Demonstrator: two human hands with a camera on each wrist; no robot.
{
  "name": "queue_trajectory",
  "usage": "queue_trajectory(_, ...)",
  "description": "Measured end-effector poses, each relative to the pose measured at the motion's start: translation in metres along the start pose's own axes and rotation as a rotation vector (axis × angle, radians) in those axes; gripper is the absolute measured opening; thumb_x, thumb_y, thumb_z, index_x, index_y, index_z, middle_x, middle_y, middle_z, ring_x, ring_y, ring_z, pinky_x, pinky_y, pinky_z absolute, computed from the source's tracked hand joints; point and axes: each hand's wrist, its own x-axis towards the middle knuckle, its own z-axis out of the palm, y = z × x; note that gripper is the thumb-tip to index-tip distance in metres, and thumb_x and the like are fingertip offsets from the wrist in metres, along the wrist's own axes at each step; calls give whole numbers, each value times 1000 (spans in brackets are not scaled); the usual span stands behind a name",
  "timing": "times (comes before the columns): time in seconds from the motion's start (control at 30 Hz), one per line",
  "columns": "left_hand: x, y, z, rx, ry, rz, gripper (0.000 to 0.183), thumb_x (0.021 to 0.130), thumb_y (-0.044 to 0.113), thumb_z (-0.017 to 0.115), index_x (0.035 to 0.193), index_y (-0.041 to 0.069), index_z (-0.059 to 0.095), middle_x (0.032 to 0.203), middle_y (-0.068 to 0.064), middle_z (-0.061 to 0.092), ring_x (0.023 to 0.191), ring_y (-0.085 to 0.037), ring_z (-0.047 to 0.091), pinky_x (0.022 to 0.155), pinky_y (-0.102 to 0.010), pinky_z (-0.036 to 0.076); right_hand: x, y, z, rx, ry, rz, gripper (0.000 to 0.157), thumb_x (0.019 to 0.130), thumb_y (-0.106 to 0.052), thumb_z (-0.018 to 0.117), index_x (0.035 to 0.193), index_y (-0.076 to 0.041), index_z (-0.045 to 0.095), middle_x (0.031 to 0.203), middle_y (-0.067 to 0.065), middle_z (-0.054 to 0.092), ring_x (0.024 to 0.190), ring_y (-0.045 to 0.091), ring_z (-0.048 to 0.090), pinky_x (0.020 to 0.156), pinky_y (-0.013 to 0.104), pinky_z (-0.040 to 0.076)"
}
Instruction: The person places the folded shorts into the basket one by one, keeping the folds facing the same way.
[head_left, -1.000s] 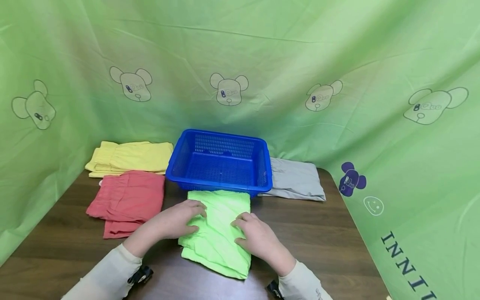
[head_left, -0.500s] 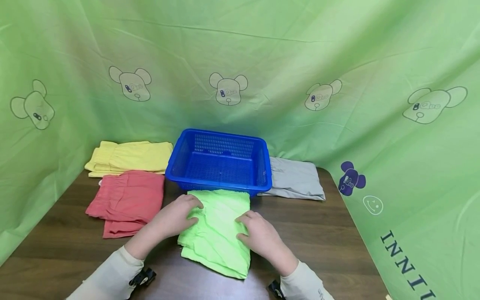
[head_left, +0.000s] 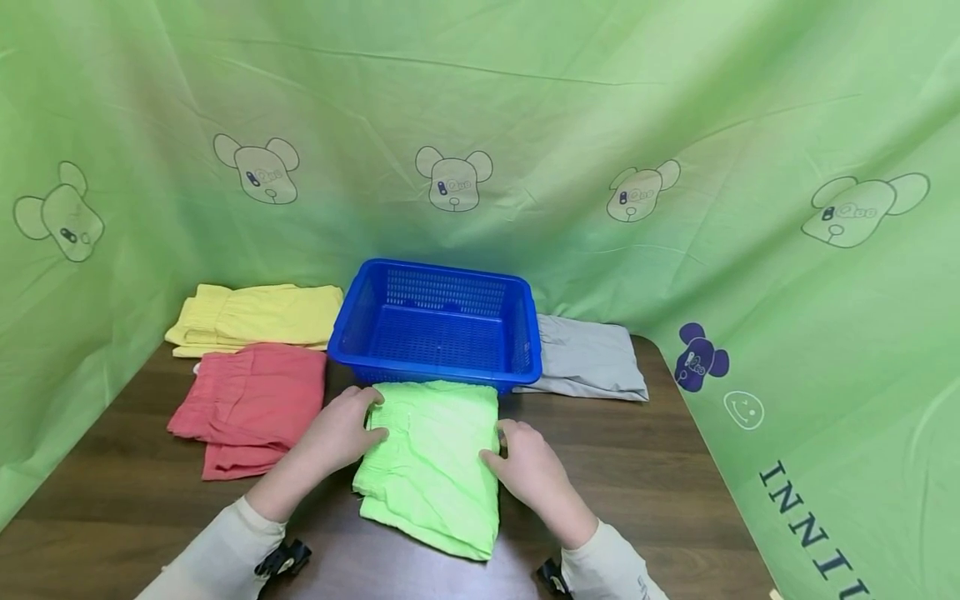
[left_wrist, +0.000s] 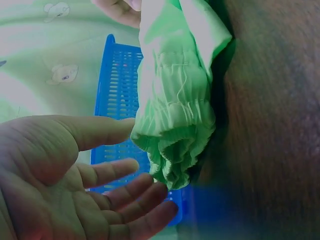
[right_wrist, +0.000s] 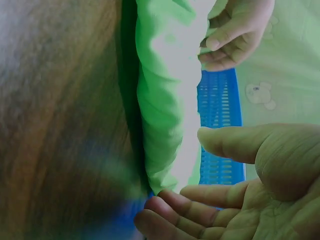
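Note:
A folded neon-green garment with a gathered elastic waistband lies on the table in front of the blue basket. At its left edge is my left hand; in the left wrist view the thumb points at the waistband end and the fingers are extended, slightly bent. My right hand is beside the garment's right edge, thumb and fingers spread apart in the right wrist view. Both hands are at the cloth's sides, and neither is curled round it. Whether the fingertips touch it is hard to tell.
Behind the garment stands the blue plastic basket, with nothing in it. Folded red clothing and folded yellow clothing lie to its left, folded grey clothing to its right. A green printed curtain surrounds the wooden table.
Both hands have drawn outward from the top of the green garment to its left and right edges. The garment, basket and other clothes stay in place.

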Motion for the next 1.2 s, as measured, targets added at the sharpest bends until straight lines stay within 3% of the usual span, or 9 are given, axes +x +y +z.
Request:
queue_trajectory(0.2,2,-3,-4,-38,-82,-105,51,88,29,80,119,-5,60,101,-13,65,93,-27,62,83,-48,54,3,7,-4,-18,-35,75,54,93,-39,74,127,2,64,108,13,70,100,29,67,84,49,56)
queue_trajectory(0.37,0,-6,-6,-23,-154,-179,78,90,47,75,130,-15,53,120,-27,66,111,-40,64,94,-56,52,7,10,-5,27,-82,85,39,93,-40,72,100,-3,64,74,2,58,71,18,54,64,37,46)
queue_trajectory(0.47,0,-7,-3,-18,-193,-185,85,89,56,72,130,-16,55,125,-30,65,114,-42,64,96,-57,52,7,12,-5,70,-106,108,36,94,-41,71,91,-6,61,69,0,53,66,16,49,61,34,42)
queue_trajectory(0.7,-1,-6,0,-70,-228,-192,76,88,58,73,124,-9,63,119,-22,70,106,-34,67,87,-52,55,7,15,-5,177,-160,158,36,96,-41,70,92,-6,61,64,2,57,50,18,57,59,32,47)
queue_trajectory(0.77,-1,-6,-1,-110,-240,-206,76,87,56,75,125,-8,62,116,-19,70,96,-30,68,80,-48,56,6,16,-6,231,-192,163,36,96,-40,70,92,-6,61,62,4,57,45,20,59,56,33,50)
queue_trajectory(0.93,-2,-6,-1,-224,-268,-260,69,86,50,79,121,-6,60,98,-11,66,65,-24,61,57,-38,50,6,17,-6,370,-265,173,35,97,-38,70,90,-5,62,70,12,64,50,24,64,53,38,58)
queue_trajectory(1.1,-3,-5,0,-272,-258,-286,55,85,42,82,111,0,58,84,-9,59,57,-25,57,51,-37,48,7,17,-4,424,-262,190,35,96,-37,71,97,-3,64,78,15,67,56,23,66,52,38,59)
queue_trajectory(1.2,-2,-3,0,-276,-244,-281,54,85,39,83,109,0,56,84,-10,59,60,-25,58,54,-38,49,7,16,-3,441,-250,194,35,96,-35,71,101,-2,65,78,14,67,57,21,66,52,38,59)
